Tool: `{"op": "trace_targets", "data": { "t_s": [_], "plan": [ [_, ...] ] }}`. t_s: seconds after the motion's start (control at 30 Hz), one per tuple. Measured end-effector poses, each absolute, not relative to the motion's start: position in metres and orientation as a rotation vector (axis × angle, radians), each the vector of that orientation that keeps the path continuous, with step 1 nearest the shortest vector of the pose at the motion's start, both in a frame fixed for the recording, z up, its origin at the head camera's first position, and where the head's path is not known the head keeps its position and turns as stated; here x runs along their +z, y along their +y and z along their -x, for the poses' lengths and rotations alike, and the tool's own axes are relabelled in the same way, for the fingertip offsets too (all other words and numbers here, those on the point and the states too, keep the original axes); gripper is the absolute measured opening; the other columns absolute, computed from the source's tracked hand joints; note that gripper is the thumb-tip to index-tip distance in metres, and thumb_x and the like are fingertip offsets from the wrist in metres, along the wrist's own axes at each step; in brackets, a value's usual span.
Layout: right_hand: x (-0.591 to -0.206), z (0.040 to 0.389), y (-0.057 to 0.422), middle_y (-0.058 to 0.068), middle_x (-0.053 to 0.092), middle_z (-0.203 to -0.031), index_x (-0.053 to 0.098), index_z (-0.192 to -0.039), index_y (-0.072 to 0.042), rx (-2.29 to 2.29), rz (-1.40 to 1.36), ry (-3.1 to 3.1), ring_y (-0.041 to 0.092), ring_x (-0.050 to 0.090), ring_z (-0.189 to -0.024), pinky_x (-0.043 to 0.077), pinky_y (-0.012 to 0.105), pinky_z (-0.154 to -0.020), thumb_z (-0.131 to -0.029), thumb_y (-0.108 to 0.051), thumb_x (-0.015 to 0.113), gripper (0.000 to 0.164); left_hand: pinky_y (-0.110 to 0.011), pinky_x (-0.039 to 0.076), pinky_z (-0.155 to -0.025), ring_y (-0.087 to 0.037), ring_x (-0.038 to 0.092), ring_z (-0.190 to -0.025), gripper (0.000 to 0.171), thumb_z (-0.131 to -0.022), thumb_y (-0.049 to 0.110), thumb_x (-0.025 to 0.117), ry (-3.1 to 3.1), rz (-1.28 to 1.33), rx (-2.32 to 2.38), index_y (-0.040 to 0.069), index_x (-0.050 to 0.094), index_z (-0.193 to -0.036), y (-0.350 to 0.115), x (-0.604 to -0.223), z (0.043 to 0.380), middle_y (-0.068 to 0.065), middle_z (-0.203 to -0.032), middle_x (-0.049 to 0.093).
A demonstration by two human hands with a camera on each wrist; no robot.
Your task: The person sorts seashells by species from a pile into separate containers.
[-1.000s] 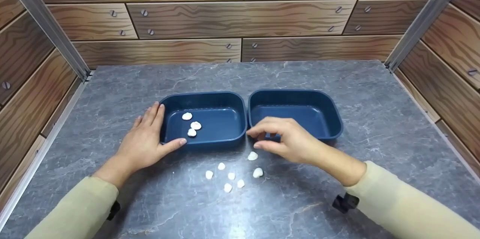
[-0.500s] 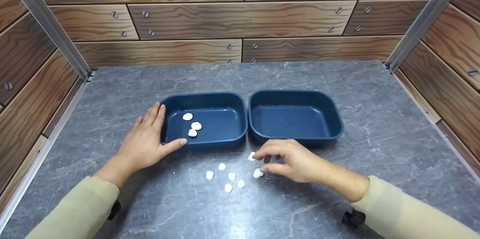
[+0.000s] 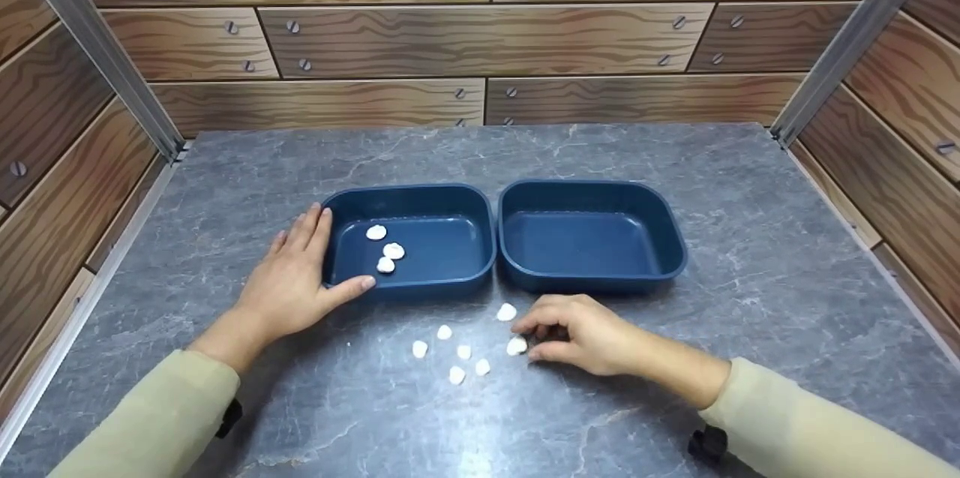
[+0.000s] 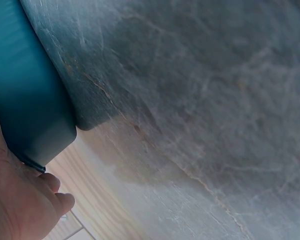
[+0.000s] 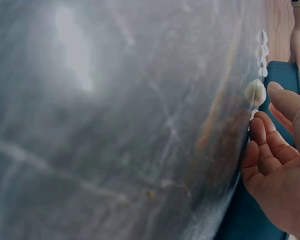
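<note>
My left hand (image 3: 289,289) rests with straight fingers along the left end of the left blue container (image 3: 446,247), its thumb on the front rim. Inside that container lie 3 white seashells (image 3: 393,251). In front of the right blue container (image 3: 592,244), my right hand (image 3: 585,337) is low over the table, fingers bent and thumb apart from them. Its fingertips are right at a white seashell (image 3: 516,345), whose ribbed shell (image 5: 255,93) shows beside the thumb in the right wrist view. Another seashell (image 3: 506,311) lies just beyond the index finger.
Several smaller seashells (image 3: 464,352) lie loose on the grey marbled table (image 3: 360,403), left of my right hand. The two containers stand side by side, ends nearly meeting. Wood-patterned panels (image 3: 480,43) enclose the table at the back and sides.
My right hand has moved from over the near edge between the containers down toward me, to the seashell on the right. My left hand has stayed at its container.
</note>
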State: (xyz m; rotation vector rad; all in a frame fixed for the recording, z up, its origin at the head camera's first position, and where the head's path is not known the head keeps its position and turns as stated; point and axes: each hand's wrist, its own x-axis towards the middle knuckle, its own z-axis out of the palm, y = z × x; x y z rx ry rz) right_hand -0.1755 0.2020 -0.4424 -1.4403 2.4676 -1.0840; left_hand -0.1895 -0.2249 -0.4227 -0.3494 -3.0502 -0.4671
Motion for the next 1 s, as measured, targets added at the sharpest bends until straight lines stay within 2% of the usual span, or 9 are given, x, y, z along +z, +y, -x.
{"op": "trace_targets", "data": {
  "t_s": [0.2, 0.47, 1.0],
  "plan": [
    [-0.4450, 0.1764, 0.2012, -0.001, 0.072, -0.111, 0.079, -0.120, -0.015, -1.017, 1.348, 2.495, 0.015, 0.071, -0.094, 0.060, 0.030, -0.083, -0.091, -0.017, 0.086, 0.029, -0.063, 0.013, -0.127, -0.045, 0.014, -0.160, 0.122, -0.092, 0.084, 0.053, -3.045, 0.352, -0.475, -0.003, 0.012, -0.168, -0.2243, -0.4227, 0.1890, -0.025, -0.175, 0.010],
    [-0.4487, 0.1766, 0.1991, -0.005, 0.070, -0.110, 0.081, -0.118, -0.018, -0.961, 1.299, 2.537, 0.010, 0.067, -0.090, 0.057, 0.029, -0.081, -0.090, -0.021, 0.087, 0.028, -0.062, 0.013, -0.128, -0.045, 0.013, -0.160, 0.121, -0.093, 0.082, 0.055, -3.044, 0.353, -0.475, -0.003, 0.013, -0.168, -0.2237, -0.4230, 0.1894, -0.025, -0.175, 0.010],
    [-0.4524, 0.1787, 0.1966, -0.006, 0.070, -0.109, 0.081, -0.115, -0.020, -0.963, 1.317, 2.558, 0.011, 0.065, -0.089, 0.055, 0.029, -0.078, -0.091, -0.022, 0.086, 0.025, -0.063, 0.012, -0.127, -0.044, 0.012, -0.161, 0.120, -0.094, 0.079, 0.057, -3.056, 0.346, -0.482, -0.003, 0.011, -0.168, -0.2240, -0.4215, 0.1887, -0.024, -0.175, 0.009]
  ]
}}
